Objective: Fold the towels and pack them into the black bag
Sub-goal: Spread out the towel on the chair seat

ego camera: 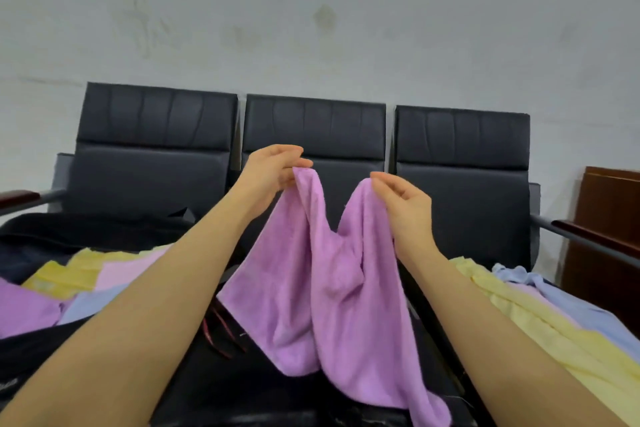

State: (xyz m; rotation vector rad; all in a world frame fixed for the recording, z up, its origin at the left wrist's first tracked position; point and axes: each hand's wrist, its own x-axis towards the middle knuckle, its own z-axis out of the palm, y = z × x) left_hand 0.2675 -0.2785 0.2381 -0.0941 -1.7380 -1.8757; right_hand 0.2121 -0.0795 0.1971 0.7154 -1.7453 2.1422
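Observation:
A purple towel [322,291] hangs in front of me over the middle seat, sagging in a V between two raised corners. My left hand [273,168] pinches its left corner and my right hand [401,201] pinches its right corner. The towel's lower end trails onto the seat. On the left seat lies the black bag [52,236], with folded yellow, pink, blue and purple towels [86,274] lying on it. A loose pile of yellow, pink and blue towels [540,308] covers the right seat.
I face a row of three black padded chairs [311,128] against a grey wall. Dark armrests [595,236] stick out at both ends. A brown wooden cabinet [613,211] stands at the far right. Thin red straps [221,329] lie on the middle seat.

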